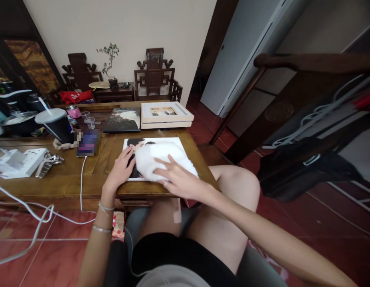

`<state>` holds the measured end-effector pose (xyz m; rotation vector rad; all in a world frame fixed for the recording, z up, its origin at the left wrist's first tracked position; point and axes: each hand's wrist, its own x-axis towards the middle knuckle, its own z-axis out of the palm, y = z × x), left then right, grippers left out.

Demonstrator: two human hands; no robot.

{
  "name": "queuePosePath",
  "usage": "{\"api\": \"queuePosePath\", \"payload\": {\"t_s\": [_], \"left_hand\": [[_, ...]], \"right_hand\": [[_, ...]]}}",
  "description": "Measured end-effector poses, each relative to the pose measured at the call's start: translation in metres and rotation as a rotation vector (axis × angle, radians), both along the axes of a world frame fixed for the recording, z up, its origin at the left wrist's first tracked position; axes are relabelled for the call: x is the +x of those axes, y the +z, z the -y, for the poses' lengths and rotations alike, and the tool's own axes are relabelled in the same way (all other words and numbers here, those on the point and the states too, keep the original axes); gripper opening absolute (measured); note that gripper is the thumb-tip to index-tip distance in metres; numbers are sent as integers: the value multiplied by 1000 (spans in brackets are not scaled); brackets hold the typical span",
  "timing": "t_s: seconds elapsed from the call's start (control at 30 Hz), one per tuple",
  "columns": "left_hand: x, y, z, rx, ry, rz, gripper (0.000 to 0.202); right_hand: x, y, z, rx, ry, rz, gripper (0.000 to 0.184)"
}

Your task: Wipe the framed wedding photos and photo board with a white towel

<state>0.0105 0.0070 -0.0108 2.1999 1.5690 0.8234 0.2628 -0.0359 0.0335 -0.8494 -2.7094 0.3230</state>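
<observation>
A photo panel [179, 144] with a white border and a picture of a dark-haired person lies flat near the table's front edge. A fluffy white cloth [151, 153] covers much of it, bunched on top. My right hand [179, 177] presses on the cloth and holds it against the panel, fingers spread over its surface. My left hand [121, 167] rests on the panel's left side, its fingers stretched out and holding nothing. The cloth hides most of the picture's middle and right.
Behind the panel lie a dark photo panel [121, 120] and stacked light frames [167, 124]. To the left are a phone [87, 144] on a white cable, a black cup [55, 127] with lid and straw, and a power strip [26, 161]. A wooden chair [250, 115] stands at right.
</observation>
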Motion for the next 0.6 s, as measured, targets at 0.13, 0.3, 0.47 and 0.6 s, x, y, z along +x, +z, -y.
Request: {"api": "queuePosePath", "payload": {"t_s": [0.13,0.3,0.47,0.6], "left_hand": [[2,1,1,-6,10,-3,54],[0,0,1,-2,2,9,52],[0,-1,2,-8,0,45,52],[3,2,5,13,10,104,51]], "right_hand": [[15,12,42,-51,81,-2,37],[28,16,25,-49,1,-41,23],[25,-1,-45,33,-150,-41,28],[-7,-4,-74,55,-308,-12,35]]}}
